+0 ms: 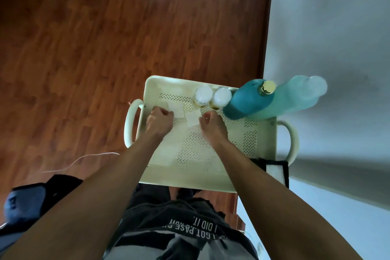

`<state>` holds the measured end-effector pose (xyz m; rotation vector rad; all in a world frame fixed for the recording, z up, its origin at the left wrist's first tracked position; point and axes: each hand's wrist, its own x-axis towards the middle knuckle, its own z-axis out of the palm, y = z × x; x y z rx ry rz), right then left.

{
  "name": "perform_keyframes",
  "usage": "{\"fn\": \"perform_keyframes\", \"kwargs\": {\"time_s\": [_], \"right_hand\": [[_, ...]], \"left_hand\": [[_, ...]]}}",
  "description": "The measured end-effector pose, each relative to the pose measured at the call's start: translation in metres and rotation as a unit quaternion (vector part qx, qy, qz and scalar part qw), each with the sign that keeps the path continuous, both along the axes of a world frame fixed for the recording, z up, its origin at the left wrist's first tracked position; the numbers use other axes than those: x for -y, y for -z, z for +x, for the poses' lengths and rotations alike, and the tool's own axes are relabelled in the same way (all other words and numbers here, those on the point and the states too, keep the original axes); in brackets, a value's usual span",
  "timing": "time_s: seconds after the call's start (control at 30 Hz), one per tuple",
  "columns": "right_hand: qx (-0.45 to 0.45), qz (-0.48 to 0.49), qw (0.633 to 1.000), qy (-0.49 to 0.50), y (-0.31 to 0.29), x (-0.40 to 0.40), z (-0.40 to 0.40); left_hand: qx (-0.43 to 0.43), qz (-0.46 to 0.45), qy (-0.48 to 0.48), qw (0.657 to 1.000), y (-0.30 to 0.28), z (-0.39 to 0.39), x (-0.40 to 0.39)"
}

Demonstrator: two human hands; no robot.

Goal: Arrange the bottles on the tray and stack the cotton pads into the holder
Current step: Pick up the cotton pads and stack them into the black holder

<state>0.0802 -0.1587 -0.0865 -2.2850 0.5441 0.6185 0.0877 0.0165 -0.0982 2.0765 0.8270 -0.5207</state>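
Three bottles (203,95) (221,97) (249,99), two cotton pads (176,110) (193,119), one tray (211,181).

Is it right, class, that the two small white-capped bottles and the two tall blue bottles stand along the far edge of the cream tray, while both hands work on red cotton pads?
Not quite. The cotton pads are white, not red, as the head view shows. The rest holds: the small white-capped bottles and tall blue bottles stand along the cream tray's far edge, with the left hand and right hand at the pads.

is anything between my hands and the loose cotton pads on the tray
Nothing visible. The left hand already touches one cotton pad, and the right hand sits beside the other pad. The small bottles stand behind, on the tray.
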Motion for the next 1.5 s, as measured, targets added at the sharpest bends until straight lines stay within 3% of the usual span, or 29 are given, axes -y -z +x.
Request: {"fn": "perform_keyframes", "kwargs": {"time_s": [0.4,0.53,0.83,1.07,1.5], "right_hand": [[-0.005,-0.074,0.997,-0.036,0.008,-0.002,-0.002],[-0.014,-0.043,0.999,-0.029,0.004,0.002,0.000],[-0.034,0.037,0.998,-0.033,-0.024,0.025,-0.001],[-0.042,0.038,0.996,-0.068,-0.054,0.043,-0.007],[0.067,-0.017,0.989,-0.131,-0.107,0.097,-0.037]], "left_hand": [[-0.001,0.043,0.061,0.997,0.000,-0.001,0.003],[-0.003,0.050,0.058,0.997,-0.003,-0.003,0.004],[0.015,-0.025,0.018,0.999,-0.014,-0.012,0.013],[0.036,-0.074,0.007,0.997,-0.021,-0.027,0.023],[0.078,-0.108,-0.003,0.991,-0.059,-0.057,0.050]]}}
